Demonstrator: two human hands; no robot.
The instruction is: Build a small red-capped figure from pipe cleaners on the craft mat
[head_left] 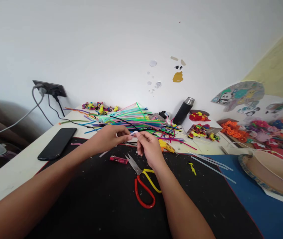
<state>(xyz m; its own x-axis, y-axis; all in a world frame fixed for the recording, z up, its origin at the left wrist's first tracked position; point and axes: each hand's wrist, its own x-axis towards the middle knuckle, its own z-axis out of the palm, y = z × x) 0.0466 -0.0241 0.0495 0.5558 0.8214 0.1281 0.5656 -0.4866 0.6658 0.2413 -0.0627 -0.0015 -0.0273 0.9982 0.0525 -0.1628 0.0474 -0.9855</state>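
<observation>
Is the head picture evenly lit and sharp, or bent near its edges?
Head view: soft even light, no glare on the wall; left hand and right hand, pinching a small pale piece, look sharp; the wide lens bows the table edge; only faint shadow under the scissors.

Scissors [139,172], maybe a lighter [118,160]; bare mat [94,199] nearby.

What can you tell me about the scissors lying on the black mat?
The scissors lie flat on the black mat. Their short grey metal blades stand slightly open, tips pointing up-left toward a pink lighter. One loop handle is red, the other yellow, seemingly plastic-coated. The wrist of the right hand passes over the yellow loop, hiding part; contact is unclear. Neither hand holds them: left hand and right hand pinch a pale strip.
</observation>
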